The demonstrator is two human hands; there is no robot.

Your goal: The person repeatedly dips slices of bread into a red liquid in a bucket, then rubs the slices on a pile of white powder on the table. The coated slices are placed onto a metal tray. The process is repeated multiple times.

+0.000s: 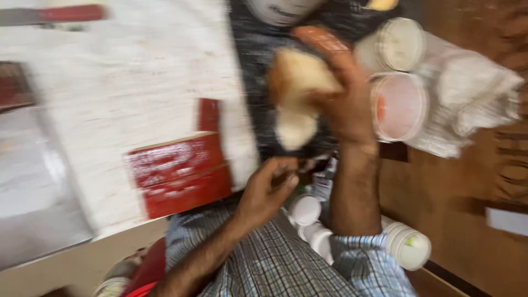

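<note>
- Checked cotton, blue and white, covers the person's body at the bottom of the view; the shirt point(275, 258) has its sleeves rolled back at the forearms.
- Nearest of the two, the left hand point(267, 190) is loosely curled, thumb close to the fingertips; motion blur keeps me from telling whether anything small is pinched there.
- Just right of it stand white round-lidded plastic jars point(305, 210), smooth and glossy, with one larger white-capped jar point(410, 248) lying near the right sleeve.
- Left of the left hand sits a red painted block point(179, 173), its top scuffed and dusted with white, resting at the edge of a pale, floury worktop point(126, 82).
- Further out, the right hand point(344, 96) is closed around a pale lump of dough point(300, 91); the fingers wrap its right side and top, so the lump juts out to the left of the palm and hangs down below it, soft and uneven in shape, tan on top and whiter underneath.
- Beneath the dough lies a dark speckled slab point(258, 55), dusted with flour.
- Immediately right of the right hand are two round plastic tubs, one with a pinkish lid point(399, 107) and one with a cream lid point(396, 44), crowding that side of the hand.
- Beyond them lies crumpled clear plastic bagging point(473, 99) on a brown wooden surface point(456, 209).
- Farthest, at the top left, a red-handled tool point(60, 14) lies blurred across the worktop.
</note>
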